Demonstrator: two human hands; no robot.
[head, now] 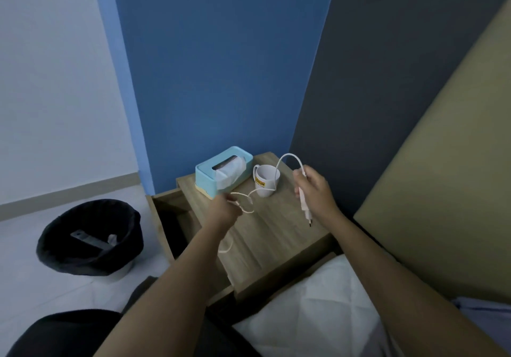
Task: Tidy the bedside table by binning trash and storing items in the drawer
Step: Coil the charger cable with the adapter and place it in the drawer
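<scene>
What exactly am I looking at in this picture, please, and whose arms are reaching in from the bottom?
There is no machine here: one camera worn on a person's head looks down at their own bare arms. The left hand pinches loops of a thin white charger cable; the right hand grips its white plug adapter. On the wooden bedside table stand a light blue tissue box and a white ceramic mug. Its drawer is pulled open, beside a black-lined bin.
</scene>
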